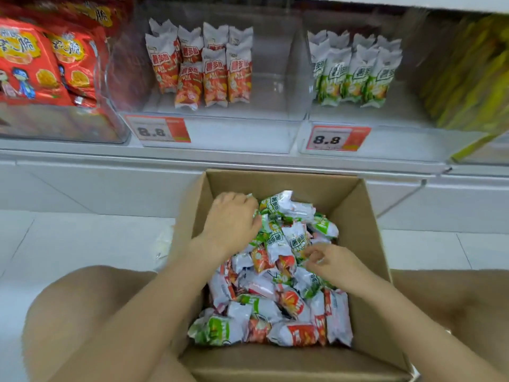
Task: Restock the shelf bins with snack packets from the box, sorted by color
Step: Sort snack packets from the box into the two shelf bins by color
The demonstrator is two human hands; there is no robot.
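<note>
Both hands dug in the box (pixel 366 271): left hand (pixel 230 220) gripping green packets (pixel 278 209), right hand (pixel 334 261) curled (grip unclear). Red bin (pixel 209 117) at eleven and green bin (pixel 385 125) at one stood part-filled; most stock remained.

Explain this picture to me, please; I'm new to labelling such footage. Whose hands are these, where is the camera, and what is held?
There is no machine here: a person wears a camera on the head, looking down at their own two hands. Both reach into an open cardboard box on the floor, full of mixed red and green snack packets. The left hand rests on the pile, its fingers hidden among packets. The right hand has curled fingers at a packet; its grip is too blurred to confirm. Above, one clear shelf bin holds red packets, the next green packets.
</note>
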